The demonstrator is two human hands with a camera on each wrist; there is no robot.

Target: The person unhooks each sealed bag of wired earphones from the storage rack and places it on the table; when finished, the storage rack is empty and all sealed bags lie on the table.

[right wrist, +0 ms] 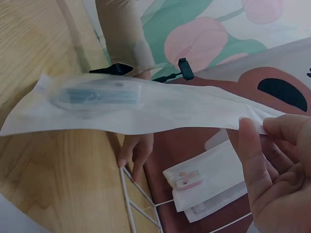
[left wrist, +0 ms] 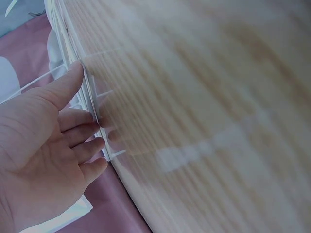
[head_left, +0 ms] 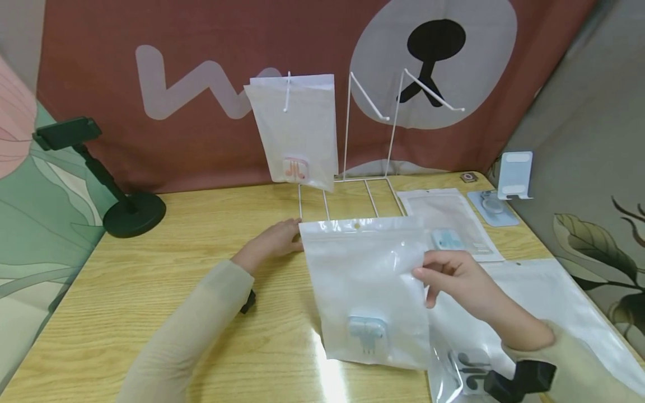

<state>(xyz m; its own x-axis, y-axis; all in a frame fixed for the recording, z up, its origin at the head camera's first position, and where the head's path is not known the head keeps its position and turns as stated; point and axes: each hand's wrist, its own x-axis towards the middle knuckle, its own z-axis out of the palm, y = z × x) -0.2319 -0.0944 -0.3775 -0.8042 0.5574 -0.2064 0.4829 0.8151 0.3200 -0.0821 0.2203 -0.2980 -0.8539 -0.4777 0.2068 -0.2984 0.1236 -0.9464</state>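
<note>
My right hand (head_left: 466,288) pinches the right edge of a white zip-top bag (head_left: 368,263) between thumb and fingers. The bag has a hang hole at its top, and pale blue earphones (head_left: 368,330) show in its lower part. Seen from the right wrist, the bag (right wrist: 184,109) appears nearly edge-on. My left hand (head_left: 277,240) rests its fingertips on the left side of a white wire rack (head_left: 370,196), low at the base. In the left wrist view, the thumb and loosely bent fingers of that hand (left wrist: 48,145) lie along the wire.
White bags with pink earphones (head_left: 294,168) hang from the rack's left hook; two other hooks stick out to the right. At right lie a bag with blue earphones (head_left: 453,212) and a bag with black earphones (head_left: 534,296). Phone stands flank the table, one black (head_left: 133,212), one light blue (head_left: 515,173).
</note>
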